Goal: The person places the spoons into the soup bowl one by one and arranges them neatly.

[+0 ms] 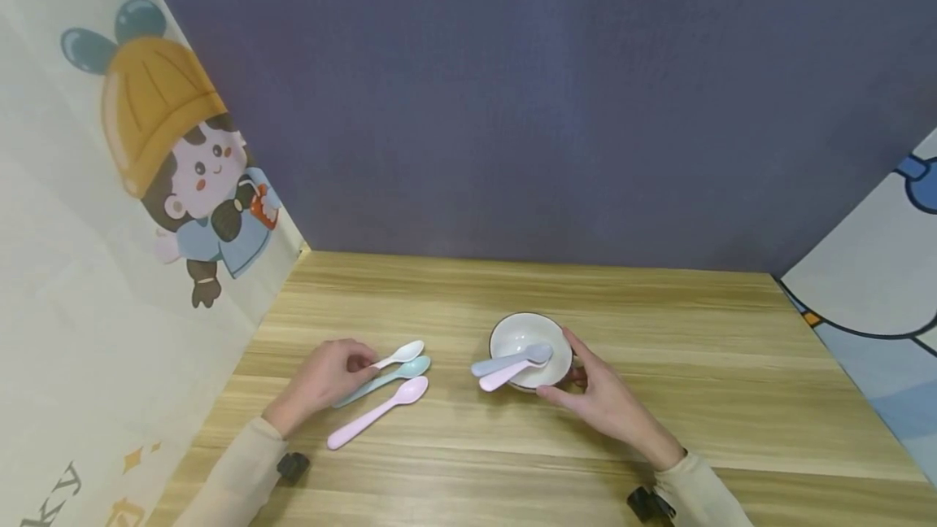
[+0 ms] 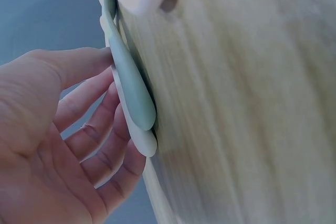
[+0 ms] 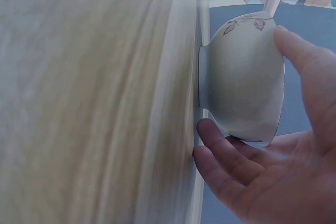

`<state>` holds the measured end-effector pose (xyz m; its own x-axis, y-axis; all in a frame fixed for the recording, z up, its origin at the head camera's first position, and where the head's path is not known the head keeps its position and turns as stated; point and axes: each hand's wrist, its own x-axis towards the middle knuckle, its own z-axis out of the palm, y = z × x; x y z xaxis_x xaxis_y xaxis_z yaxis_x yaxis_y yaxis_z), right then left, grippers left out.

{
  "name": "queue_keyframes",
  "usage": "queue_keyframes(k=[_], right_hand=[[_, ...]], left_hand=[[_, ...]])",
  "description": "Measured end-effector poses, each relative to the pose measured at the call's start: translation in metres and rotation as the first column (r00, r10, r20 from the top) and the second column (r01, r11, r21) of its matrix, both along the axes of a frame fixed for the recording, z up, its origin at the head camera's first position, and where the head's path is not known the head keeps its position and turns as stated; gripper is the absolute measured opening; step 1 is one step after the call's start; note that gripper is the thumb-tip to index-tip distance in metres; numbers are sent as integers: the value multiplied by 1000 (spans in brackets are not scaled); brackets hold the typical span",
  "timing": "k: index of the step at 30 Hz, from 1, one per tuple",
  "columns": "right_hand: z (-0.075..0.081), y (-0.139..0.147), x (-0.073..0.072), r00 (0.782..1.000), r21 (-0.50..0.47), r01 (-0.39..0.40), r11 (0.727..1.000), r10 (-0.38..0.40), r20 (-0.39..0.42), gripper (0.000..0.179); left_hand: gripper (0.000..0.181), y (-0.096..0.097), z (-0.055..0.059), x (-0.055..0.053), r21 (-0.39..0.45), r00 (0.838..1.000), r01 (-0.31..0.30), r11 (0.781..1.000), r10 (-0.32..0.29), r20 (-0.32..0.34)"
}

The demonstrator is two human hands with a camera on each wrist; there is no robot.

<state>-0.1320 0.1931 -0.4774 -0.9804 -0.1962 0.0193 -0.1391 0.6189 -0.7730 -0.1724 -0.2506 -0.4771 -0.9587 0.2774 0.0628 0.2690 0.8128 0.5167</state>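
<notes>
On the left of the table, my left hand [image 1: 329, 374] has its thumb and fingers around the handle of a white spoon [image 1: 408, 351]. A teal spoon [image 1: 416, 366] lies right beside it, its handle end overlapping the white one in the left wrist view. Nearer to me lies a pink spoon [image 1: 366, 423]. My right hand [image 1: 611, 401] holds a white bowl [image 1: 511, 335] by its right side, thumb at the rim and fingers curved round the wall. The bowl stands upright. A lavender spoon [image 1: 501, 363] and a second pink spoon [image 1: 499, 378] lean in it, handles over the left rim.
The wood-grain table [image 1: 673, 348] ends at a dark blue panel [image 1: 542, 104] at the back. A white wall with a cartoon figure [image 1: 212, 177] borders the left side. Another printed panel [image 1: 871, 291] stands along the right edge.
</notes>
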Motion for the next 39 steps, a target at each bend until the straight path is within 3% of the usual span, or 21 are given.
queue_keyframes(k=[11,24,39], right_hand=[[-1,1,-1,1000,-28,-15,999,15,-4,111],[-1,1,-1,1000,-11,-13,1000,13,-16,110],[0,0,1,1000,-6,-17,1000,17,-25,111]], left_hand=[[12,0,2,1,-3,999,-10,1000,10,38],[12,0,-2,0,-16,999,-18,1000,19,44],[10,1,2,2,-9,998,-20,1000,20,51]])
